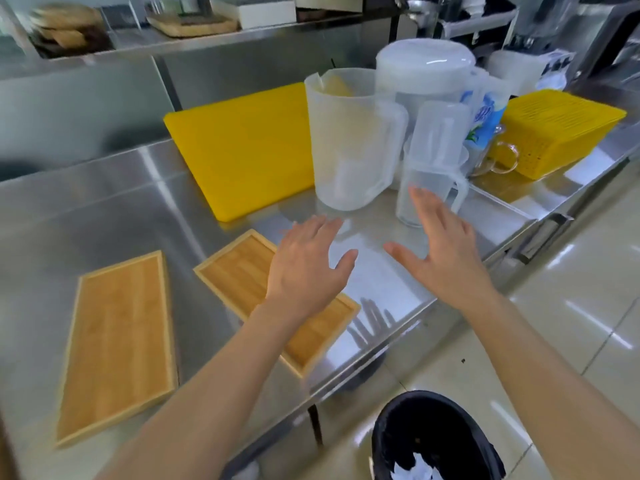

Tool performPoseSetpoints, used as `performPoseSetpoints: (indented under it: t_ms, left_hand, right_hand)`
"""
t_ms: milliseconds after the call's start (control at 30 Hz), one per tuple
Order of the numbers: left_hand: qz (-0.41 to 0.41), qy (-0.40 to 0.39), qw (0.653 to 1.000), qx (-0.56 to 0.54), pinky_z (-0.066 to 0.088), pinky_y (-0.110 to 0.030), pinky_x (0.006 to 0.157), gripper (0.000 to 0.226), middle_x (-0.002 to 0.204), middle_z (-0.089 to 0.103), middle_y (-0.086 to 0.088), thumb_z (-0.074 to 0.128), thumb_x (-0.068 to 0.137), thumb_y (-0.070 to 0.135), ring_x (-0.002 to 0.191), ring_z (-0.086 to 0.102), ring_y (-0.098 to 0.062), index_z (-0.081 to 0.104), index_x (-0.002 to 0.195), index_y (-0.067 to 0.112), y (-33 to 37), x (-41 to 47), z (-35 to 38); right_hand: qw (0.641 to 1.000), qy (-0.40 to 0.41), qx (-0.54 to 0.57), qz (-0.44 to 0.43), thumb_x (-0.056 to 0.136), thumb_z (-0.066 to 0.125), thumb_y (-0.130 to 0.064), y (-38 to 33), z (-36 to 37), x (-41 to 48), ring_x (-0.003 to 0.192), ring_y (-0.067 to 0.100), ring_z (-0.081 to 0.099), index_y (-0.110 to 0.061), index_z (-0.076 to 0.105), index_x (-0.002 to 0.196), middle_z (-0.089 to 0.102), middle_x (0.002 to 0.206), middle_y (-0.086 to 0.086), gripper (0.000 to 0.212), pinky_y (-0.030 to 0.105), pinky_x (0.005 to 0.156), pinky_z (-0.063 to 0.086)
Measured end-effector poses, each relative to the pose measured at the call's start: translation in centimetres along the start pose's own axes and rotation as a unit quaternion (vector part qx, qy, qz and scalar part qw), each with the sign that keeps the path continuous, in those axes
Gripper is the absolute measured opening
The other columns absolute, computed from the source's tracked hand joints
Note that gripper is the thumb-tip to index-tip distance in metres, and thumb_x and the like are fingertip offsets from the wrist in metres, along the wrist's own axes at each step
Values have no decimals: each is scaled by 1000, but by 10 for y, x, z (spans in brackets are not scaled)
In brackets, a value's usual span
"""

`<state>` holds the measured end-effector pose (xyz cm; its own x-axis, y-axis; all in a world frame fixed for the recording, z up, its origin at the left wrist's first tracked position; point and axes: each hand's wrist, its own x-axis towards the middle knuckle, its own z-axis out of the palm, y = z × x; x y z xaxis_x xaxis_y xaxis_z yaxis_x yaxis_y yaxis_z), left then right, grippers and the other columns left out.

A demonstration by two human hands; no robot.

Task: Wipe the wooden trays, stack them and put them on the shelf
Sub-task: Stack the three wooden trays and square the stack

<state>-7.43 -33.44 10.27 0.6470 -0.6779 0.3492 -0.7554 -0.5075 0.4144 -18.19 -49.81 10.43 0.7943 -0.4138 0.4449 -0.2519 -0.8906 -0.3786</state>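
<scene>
While both wooden trays, the near tray (pixel 117 344) and the far tray (pixel 249 275), lie apart on the tabletop (pixel 86 209), left hand (pixel 308 261) and right hand (pixel 443 251) hover empty, grip spread (no cloth visible); wiping seems unstarted, so fetching one comes next.

A shiny steel worktop (pixel 104 209) holds a flat yellow plastic cutting board (pixel 242 147). Just beside the board stands a big clear plastic jug (pixel 349 147) with a handle. Behind the jug is a tall white plastic container with a lid (pixel 426 74). A smaller clear plastic jug (pixel 433 181) stands in front of it. A stack of yellow plastic mats (pixel 557 129) lies to the right. A black round bin (pixel 433 441) stands on the pale tiled floor (pixel 571 271).
</scene>
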Motion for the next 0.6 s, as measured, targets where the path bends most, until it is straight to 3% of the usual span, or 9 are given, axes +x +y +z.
performPoseSetpoints:
  t_ms: [100, 267, 367, 500, 600]
  left_hand:
    - [-23, 3, 1000, 14, 12, -36, 114, 55, 146, 40, -7, 47, 88, 41, 137, 29, -22, 38, 136, 17, -35, -3, -25]
    - [-69, -24, 997, -12, 21, -42, 114, 57, 147, 37, -10, 49, 87, 38, 137, 28, -24, 36, 137, 15, -86, -15, -44]
    - [-132, -67, 988, -50, 17, -41, 114, 62, 152, 26, -11, 51, 87, 39, 141, 19, -26, 29, 141, 17, -108, -29, -40]
    - [-221, -144, 953, -151, 15, -42, 113, 74, 157, 4, -11, 55, 85, 40, 143, 8, -28, 16, 144, 19, -121, -58, -28]
    - [-304, -181, 900, -256, 16, -39, 112, 83, 157, -6, -3, 58, 83, 42, 144, 5, -23, 6, 145, 23, -115, -74, -20]
  right_hand:
    - [1000, -5, -8, -3, 81, 53, -50, -29, 13, 15, 132, 29, 33, -28, 13, 143, 32, 147, 14, 77, 47, 102, 24]
    - [999, -30, -16, 20, 83, 49, -52, -61, 42, 22, 136, 27, 26, -27, 13, 143, 28, 149, 13, 74, 49, 104, 22]
    - [997, -59, -8, 56, 84, 51, -49, -69, 63, 15, 137, 25, 24, -26, 14, 143, 25, 150, 12, 73, 49, 105, 21]
    - [986, -119, -18, 117, 83, 53, -45, -69, 91, -3, 134, 26, 28, -22, 17, 142, 30, 148, 11, 73, 48, 104, 22]
    - [965, -192, -20, 176, 84, 51, -46, -64, 103, -19, 136, 25, 26, -24, 13, 143, 27, 150, 10, 74, 47, 105, 20]
